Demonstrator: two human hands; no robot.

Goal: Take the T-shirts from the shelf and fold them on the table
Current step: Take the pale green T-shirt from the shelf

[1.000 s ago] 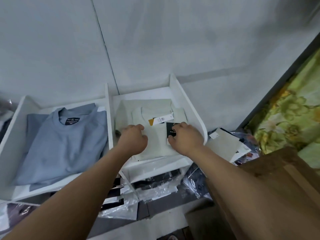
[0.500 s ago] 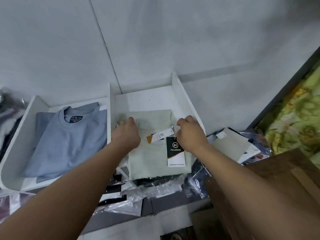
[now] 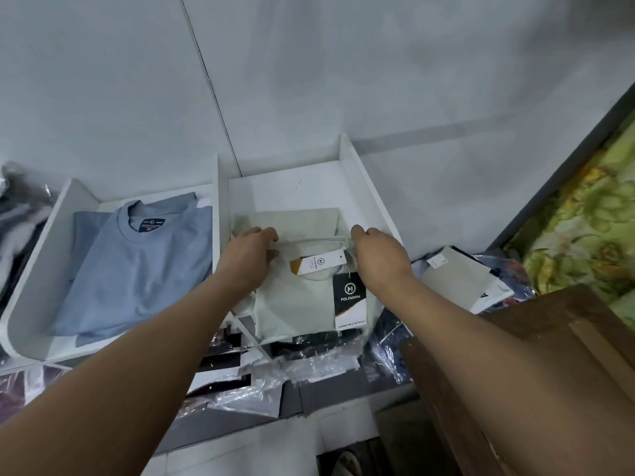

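Note:
A folded pale green T-shirt point(image 3: 295, 304) with hang tags lies in the right compartment of the white shelf point(image 3: 364, 187), its front part hanging past the shelf's front edge. My left hand point(image 3: 251, 255) grips its left side near the collar. At the right side of the collar, my right hand point(image 3: 378, 252) grips the same shirt. A black and white tag point(image 3: 350, 300) hangs from the collar. A second pale folded piece point(image 3: 292, 218) lies under it, further back. A folded blue T-shirt point(image 3: 137, 269) sits in the left compartment.
Plastic-wrapped dark garments point(image 3: 275, 365) fill the shelf level below. A brown wooden table point(image 3: 549, 355) stands at the lower right, with a green floral cloth point(image 3: 591, 218) behind it. More wrapped packs point(image 3: 460, 280) lie right of the shelf. A grey wall point(image 3: 343, 80) is behind.
Both hands have slid the pale green T-shirt forward out of the compartment; its front now overhangs the shelf edge and the bare shelf floor shows behind it.

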